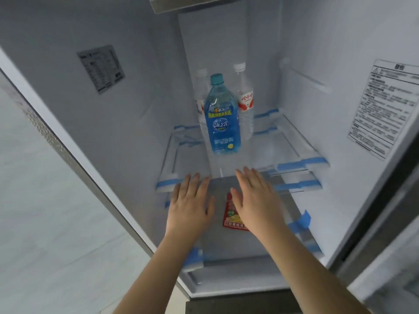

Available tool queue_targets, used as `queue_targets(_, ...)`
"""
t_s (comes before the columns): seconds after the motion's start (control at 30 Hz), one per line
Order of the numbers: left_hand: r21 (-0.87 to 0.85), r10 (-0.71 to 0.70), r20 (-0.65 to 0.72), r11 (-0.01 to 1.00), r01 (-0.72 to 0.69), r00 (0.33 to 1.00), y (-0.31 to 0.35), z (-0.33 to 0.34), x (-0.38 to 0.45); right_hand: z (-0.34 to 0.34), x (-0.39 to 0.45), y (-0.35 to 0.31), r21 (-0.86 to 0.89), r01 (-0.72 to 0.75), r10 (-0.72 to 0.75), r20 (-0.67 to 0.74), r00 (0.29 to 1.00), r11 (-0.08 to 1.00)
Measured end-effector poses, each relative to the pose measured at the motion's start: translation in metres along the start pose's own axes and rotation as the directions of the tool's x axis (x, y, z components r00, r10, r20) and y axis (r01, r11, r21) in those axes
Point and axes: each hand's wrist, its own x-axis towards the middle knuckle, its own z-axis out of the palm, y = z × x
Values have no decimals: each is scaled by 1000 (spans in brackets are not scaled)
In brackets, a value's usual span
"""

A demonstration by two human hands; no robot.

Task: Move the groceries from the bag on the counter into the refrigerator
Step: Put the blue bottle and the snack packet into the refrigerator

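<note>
Your left hand (189, 206) and right hand (254, 198) hover flat, fingers spread, holding nothing. Three bottles stand beyond: one blue bottle (222, 118) nearest, two clear bottles (244, 98) behind. One red packet (231, 214) lies below.

Three bottles (223, 116) crowd the glass shelf's (292, 152) middle; both sides and front stand free.
</note>
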Motion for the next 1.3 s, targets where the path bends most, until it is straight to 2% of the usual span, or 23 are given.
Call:
queue_targets(0.33,15,33,-26,999,-33,999,-7,-6,-55,-4,-63,-26,-185,-3,2,-5,1000,983)
queue_targets(0.57,-29,94,-44,995,-95,995,-29,-10,-115,-2,-121,-56,-283,-65,75,24,997,957)
queue_targets(0.63,-51,127,-42,990,-129,991,-29,-13,-130,-8,-140,-61,-327,-79,81,-7,997,942)
queue_targets(0.77,-103,187,4,977,-186,982,-17,-11,-148,-22,-175,-61,-376,-152,156,-20,988,914)
queue_targets(1.03,-194,434,34,887,-420,900,52,-18,-171,-57,-247,-45,-440,-332,321,-101,942,834)
queue_targets(1.2,-254,543,110,825,-505,832,103,-16,-182,-81,-288,-26,-458,-395,349,-185,919,797)
queue_targets(1.3,-289,607,97,775,-561,789,135,-13,-195,-94,-319,-9,-451,-464,409,-220,886,762)
